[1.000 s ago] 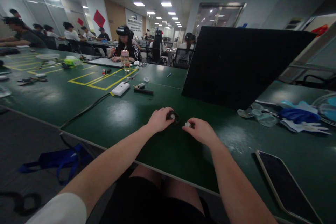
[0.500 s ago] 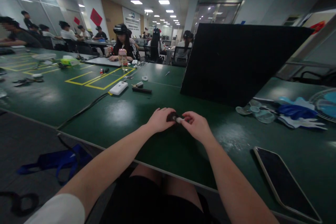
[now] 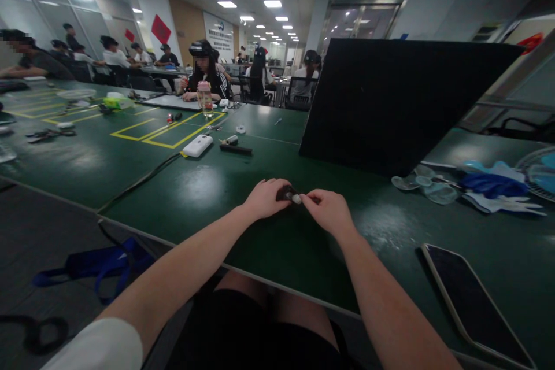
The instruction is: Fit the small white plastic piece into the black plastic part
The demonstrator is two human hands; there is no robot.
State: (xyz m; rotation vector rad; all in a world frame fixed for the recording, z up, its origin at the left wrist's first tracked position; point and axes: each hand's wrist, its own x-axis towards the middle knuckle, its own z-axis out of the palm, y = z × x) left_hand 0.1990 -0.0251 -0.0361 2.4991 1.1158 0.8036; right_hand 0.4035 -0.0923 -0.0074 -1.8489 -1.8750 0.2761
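Observation:
My left hand (image 3: 267,199) is wrapped round a small dark brown object (image 3: 285,192) just above the green table (image 3: 277,243). A small whitish rounded piece (image 3: 296,199) shows at the right side of the dark object. The fingertips of my right hand (image 3: 325,208) are pinched together at the edge of the whitish piece. Whether the whitish piece is joined to the dark one cannot be made out.
A phone (image 3: 477,303) lies at the right front, gloves (image 3: 498,188) and clear plastic pieces (image 3: 437,189) behind it. A large black panel (image 3: 403,104) stands at the back right. A white power bank (image 3: 198,145) and black bar (image 3: 236,150) lie left of centre. A person (image 3: 206,78) sits opposite.
My right fingers have closed more tightly and shifted slightly, and more of the whitish piece now shows. My left hand keeps its hold. The view has moved a little.

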